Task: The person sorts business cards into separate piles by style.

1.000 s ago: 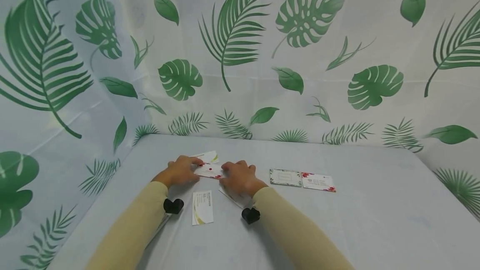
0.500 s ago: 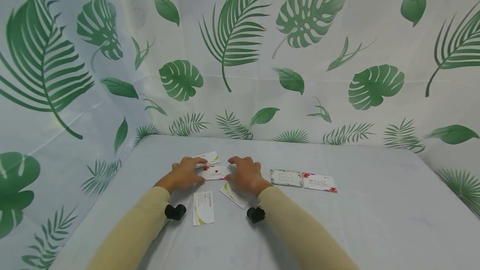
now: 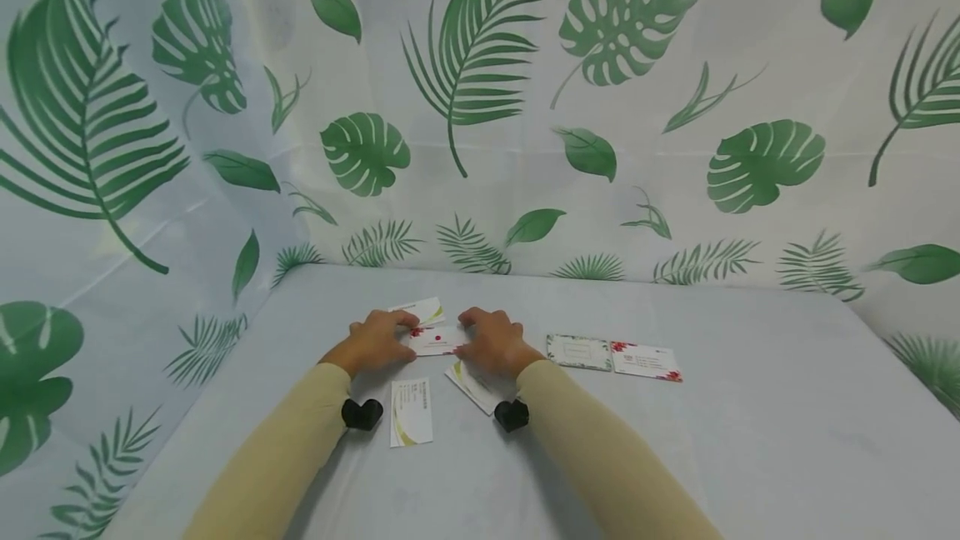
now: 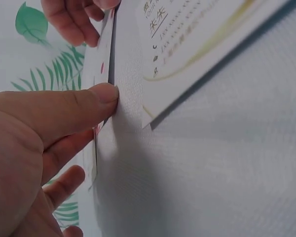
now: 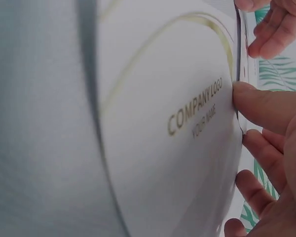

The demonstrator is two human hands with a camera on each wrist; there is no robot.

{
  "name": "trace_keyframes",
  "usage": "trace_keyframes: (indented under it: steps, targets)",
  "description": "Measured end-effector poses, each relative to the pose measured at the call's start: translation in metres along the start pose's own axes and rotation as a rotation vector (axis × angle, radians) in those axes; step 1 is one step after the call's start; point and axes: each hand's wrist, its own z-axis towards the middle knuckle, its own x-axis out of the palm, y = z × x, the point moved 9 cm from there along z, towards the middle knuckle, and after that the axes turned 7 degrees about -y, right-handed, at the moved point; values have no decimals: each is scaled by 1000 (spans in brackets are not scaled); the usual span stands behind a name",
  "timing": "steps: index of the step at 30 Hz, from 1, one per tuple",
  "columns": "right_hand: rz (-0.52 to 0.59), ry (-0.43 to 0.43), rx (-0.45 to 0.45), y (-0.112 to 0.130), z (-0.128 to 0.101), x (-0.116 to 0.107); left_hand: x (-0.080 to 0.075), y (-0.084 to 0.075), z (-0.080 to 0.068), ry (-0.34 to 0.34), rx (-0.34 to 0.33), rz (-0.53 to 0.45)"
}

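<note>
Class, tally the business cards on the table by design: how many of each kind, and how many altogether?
White cards with green-yellow swoosh: 3
White cards with red flowers: 2
Green leaf-bordered card: 1
Total: 6

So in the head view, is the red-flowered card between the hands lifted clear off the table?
No. The red-flowered card lies flat on the table, with the left hand and right hand gripping its ends.

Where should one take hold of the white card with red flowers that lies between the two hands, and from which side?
Probably by its two short ends. The red-flowered card lies flat on the table, so the left hand and right hand, already at either end, can pinch its thin edges from the sides.
</note>
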Motion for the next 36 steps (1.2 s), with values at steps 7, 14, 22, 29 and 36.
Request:
trace_keyframes:
  steps: [7,14,22,29,36]
  targets:
    - [42,-50,-26,-6,1,-3,7,-6,3,-4,30,16]
    - [96,-84,-77,-9,-7,-10,12,-14,4,-10,81,33]
    - [74,-101,-135,-16,-17,-33,7,-36,-1,-36,134,4]
    - [69,-118,-170,-34,-36,-71,-1,-80,-11,-81,299,-48]
    - [55,-136,-154,-75,-54,-102,14,-124,-6,-65,292,-65]
